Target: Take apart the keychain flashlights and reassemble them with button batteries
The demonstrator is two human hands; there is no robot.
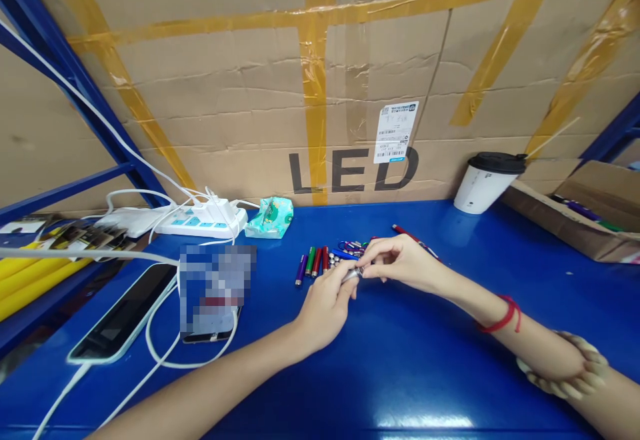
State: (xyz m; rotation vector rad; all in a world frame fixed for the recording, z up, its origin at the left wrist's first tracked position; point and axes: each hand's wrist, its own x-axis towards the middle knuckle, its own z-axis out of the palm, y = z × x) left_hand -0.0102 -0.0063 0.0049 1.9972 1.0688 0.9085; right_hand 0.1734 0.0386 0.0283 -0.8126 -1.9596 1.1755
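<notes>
My left hand point(327, 303) and my right hand point(397, 261) meet over the blue table point(400, 360), both pinching a small silver cylinder point(353, 274) between their fingertips. Just behind the hands lies a row of small coloured tubes point(313, 263), purple, green and red, beside a heap of little metal parts with blue rings point(350, 248). A red pen-like stick point(410, 237) lies behind my right hand. A red cord is tied round my right wrist.
A white power strip point(200, 221) with plugs and cables sits at the back left, next to a teal packet point(270, 217). Two phones point(123, 313) lie at left. A white cup with a black lid point(485, 183) and a cardboard box point(575, 217) stand at right.
</notes>
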